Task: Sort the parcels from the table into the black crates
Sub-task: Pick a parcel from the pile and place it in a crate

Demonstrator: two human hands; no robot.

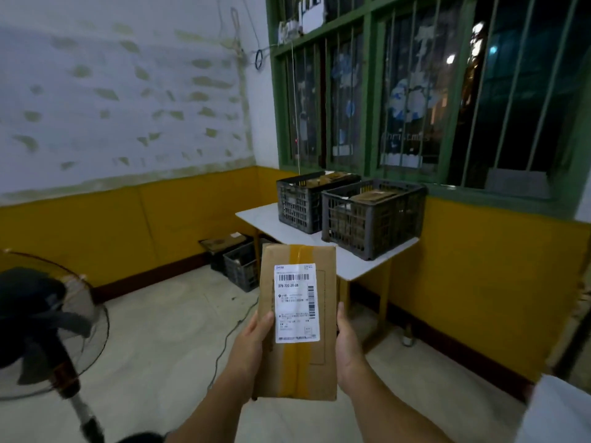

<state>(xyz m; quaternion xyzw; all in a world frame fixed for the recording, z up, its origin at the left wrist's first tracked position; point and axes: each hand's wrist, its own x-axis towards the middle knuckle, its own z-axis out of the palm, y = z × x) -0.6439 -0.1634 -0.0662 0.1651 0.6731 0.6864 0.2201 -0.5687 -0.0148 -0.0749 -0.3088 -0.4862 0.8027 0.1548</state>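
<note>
- While the left hand [252, 343] grips the left edge of a brown cardboard parcel [299, 321] and the right hand [348, 350] grips its right edge, the parcel is held up in front of the person, label side towards the camera, well short of the crates.
- Both hands hold this one parcel, thumbs over its front face; the other fingers are hidden behind it.
- A white shipping label [296, 303] with barcodes sits on the parcel's front over a strip of tape. In the inspector's judgement the label is being read to decide the destination crate, so this parcel is not yet sorted.
- Ahead, a white counter [364, 263] under the barred window [428, 91] carries two black crates side by side: the nearer crate [372, 219] and the farther crate [308, 203].
- Brown parcels show at the top of both crates, so part of the sorting appears done.
- Another dark crate [241, 266] stands on the floor beneath the counter, with what looks like cardboard behind it; its contents cannot be made out.
- No source pile of parcels is in view, so the number left cannot be told.
- A standing fan [48, 327] is at the left, on the floor.
</note>
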